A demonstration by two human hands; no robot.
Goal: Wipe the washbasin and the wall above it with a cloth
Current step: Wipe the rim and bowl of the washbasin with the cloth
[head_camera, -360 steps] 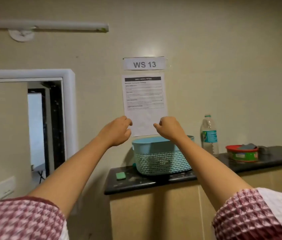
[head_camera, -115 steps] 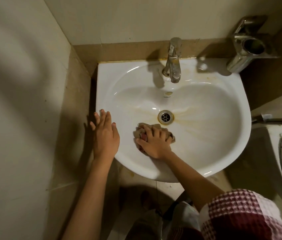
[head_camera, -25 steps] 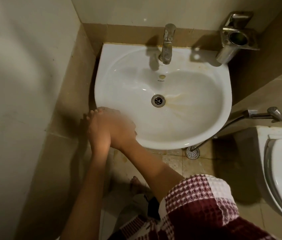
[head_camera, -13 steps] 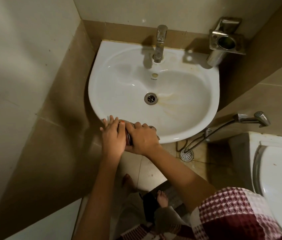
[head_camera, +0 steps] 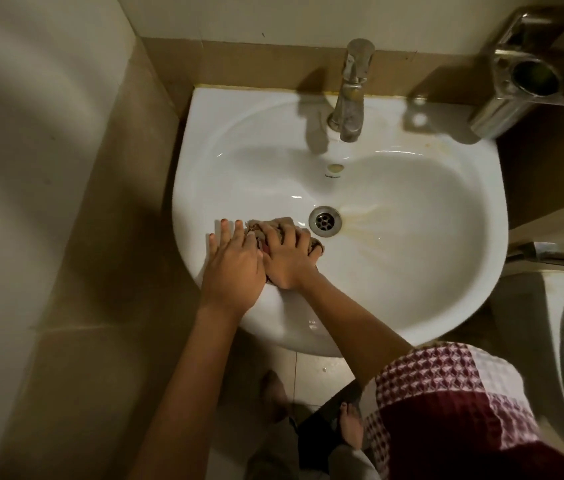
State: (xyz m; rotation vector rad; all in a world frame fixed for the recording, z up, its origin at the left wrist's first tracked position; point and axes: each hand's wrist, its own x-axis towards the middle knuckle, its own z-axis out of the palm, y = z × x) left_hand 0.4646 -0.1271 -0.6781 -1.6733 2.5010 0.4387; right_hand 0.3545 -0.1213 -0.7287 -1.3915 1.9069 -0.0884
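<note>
Our right grip (head_camera: 287, 259) curls round the cloth (head_camera: 282, 222) in the washbasin (head_camera: 395, 265) beside the drain (head_camera: 325, 221); our left grip (head_camera: 234, 268) lies flat alongside.

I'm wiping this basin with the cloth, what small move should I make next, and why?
Probably slide the cloth rightward past the drain onto the yellowish streaks. The right hand grips the cloth just left of the drain, the left hand lies flat beside it, and the streaks look unwiped.
</note>
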